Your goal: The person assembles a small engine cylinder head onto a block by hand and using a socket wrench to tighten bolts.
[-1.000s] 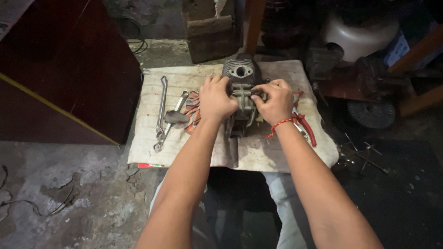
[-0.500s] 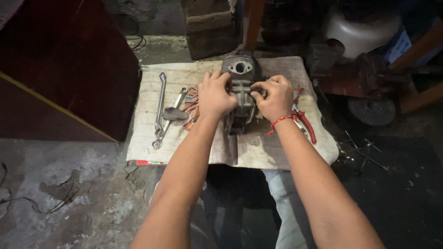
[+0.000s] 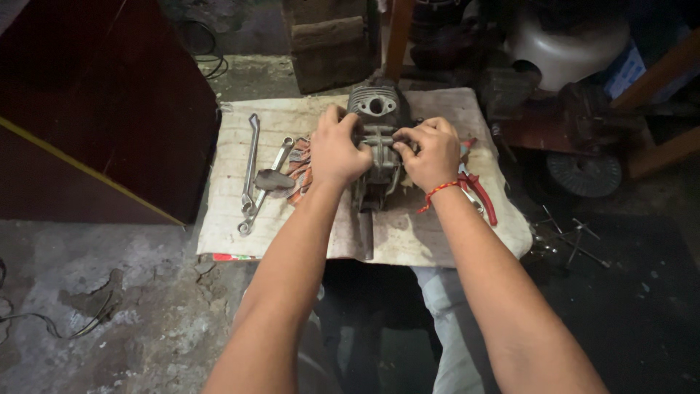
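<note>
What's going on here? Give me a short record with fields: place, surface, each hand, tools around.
place: dim workshop floor, seen from above
surface: pale cloth spread on the floor
main thing: grey finned engine part, standing on the cloth
left hand: gripping the engine part's left side
right hand: gripping its right side, fingers curled at the fins; red thread on the wrist
left of the hands: two spanners lying on the cloth
right of the hands: red-handled pliers, partly hidden by the wrist
beyond the cloth: wooden block
</note>
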